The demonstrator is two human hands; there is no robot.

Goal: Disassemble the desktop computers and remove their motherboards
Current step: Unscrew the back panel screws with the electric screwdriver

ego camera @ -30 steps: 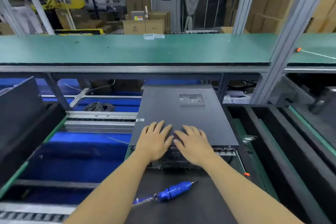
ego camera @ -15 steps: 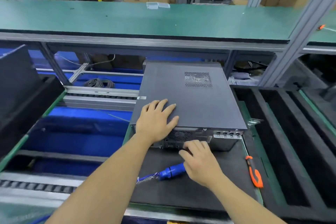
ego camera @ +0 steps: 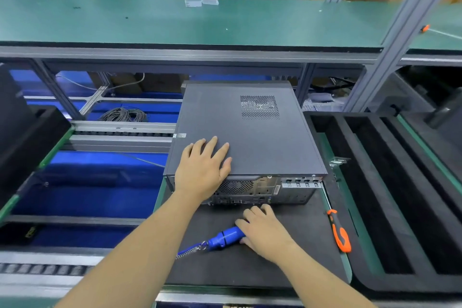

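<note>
Your right hand (ego camera: pixel 265 231) curls over the blue electric screwdriver (ego camera: pixel 226 237) at 6 o'clock, your left hand (ego camera: pixel 203 170) lies spread flat on the desktop computer (ego camera: pixel 246 137) at centre; it looks heavy, rigid, smooth-lidded, so brace near the rear edge.

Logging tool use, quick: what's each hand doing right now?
Left hand: open, flat on the computer case.
Right hand: closing on the blue electric screwdriver.

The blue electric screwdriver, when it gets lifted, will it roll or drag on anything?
The blue electric screwdriver looks round-bodied, so it could roll on the black mat. Its coiled tether will probably tug slightly. The right hand is closing over it.
</note>
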